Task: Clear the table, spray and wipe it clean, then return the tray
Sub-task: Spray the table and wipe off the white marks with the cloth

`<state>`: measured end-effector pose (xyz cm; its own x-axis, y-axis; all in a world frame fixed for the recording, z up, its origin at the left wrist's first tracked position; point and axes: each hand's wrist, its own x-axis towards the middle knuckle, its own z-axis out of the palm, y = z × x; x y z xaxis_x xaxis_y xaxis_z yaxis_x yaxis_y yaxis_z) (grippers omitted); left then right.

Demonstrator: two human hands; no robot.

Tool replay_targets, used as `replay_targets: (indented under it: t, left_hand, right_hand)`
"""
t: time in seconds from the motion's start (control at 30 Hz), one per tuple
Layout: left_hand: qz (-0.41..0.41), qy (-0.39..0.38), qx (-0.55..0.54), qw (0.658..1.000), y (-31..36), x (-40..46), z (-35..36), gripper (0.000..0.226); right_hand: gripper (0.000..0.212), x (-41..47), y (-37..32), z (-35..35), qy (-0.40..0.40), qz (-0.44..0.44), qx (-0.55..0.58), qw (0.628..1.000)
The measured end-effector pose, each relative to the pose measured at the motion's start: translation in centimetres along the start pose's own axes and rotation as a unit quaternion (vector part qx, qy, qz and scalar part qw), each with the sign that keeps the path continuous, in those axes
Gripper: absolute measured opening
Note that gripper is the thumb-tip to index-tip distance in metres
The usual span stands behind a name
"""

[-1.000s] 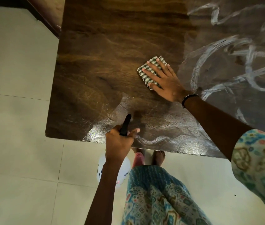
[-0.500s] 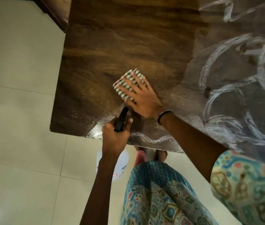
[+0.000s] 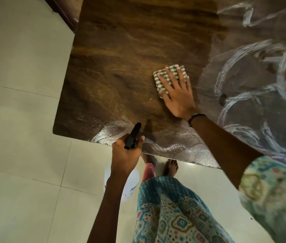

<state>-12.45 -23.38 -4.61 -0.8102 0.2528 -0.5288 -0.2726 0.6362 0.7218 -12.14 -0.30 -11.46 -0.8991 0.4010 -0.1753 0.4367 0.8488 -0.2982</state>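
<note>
A dark wooden table (image 3: 121, 55) fills the upper part of the head view, with wet foamy streaks (image 3: 254, 95) across its right side and near edge. My right hand (image 3: 177, 95) lies flat with straight fingers on a folded green-and-white checked cloth (image 3: 163, 79), pressing it to the tabletop near the middle. My left hand (image 3: 126, 155) grips a white spray bottle (image 3: 126, 186) with a black nozzle (image 3: 133, 135) just over the table's near edge. The bottle's body hangs below my hand, over the floor. No tray is in view.
Pale floor tiles (image 3: 24, 120) lie to the left of and below the table. My bare feet (image 3: 170, 167) and patterned clothing (image 3: 173, 213) are at the table's near edge. A dark piece of furniture (image 3: 63, 13) stands by the table's far left corner.
My right hand slid the cloth toward the near left corner, then back right and farther from me. My left hand and the spray bottle stayed at the near edge.
</note>
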Motion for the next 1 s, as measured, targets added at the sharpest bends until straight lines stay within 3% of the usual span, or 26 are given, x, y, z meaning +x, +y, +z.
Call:
replay_targets:
  t: [0.13, 0.23, 0.3, 0.43, 0.6, 0.77, 1.0]
  left_hand:
    - [0.011, 0.002, 0.017, 1.000, -0.7, -0.9, 0.4, 0.024]
    - [0.011, 0.011, 0.025, 1.000, -1.5, -1.5, 0.6, 0.023]
    - [0.004, 0.008, 0.015, 1.000, -1.9, -2.0, 0.6, 0.027]
    - [0.030, 0.017, 0.056, 0.998, -2.8, -3.3, 0.4, 0.030]
    - [0.060, 0.011, 0.111, 0.992, -3.6, -4.4, 0.9, 0.028]
    - [0.048, -0.030, 0.112, 0.992, -4.4, -5.1, 1.9, 0.030]
    - [0.048, -0.025, 0.126, 0.991, -4.7, -5.2, 1.6, 0.042]
  right_hand:
    - [0.054, -0.6, -5.0, 1.9, -0.028, -0.130, -0.030, 0.991]
    - [0.051, -4.6, -3.5, 2.6, -0.036, -0.226, -0.049, 0.972]
    - [0.052, -7.1, -0.5, 2.0, -0.034, -0.221, -0.046, 0.974]
    - [0.053, -7.7, 4.6, -0.2, -0.031, -0.123, -0.041, 0.991]
    - [0.053, -3.2, 0.8, 0.3, 0.025, 0.009, 0.006, 1.000]
    - [0.052, -2.4, -2.1, 1.6, -0.015, -0.096, -0.030, 0.995]
    - [0.054, -3.0, -1.8, 1.3, -0.029, -0.116, -0.035, 0.992]
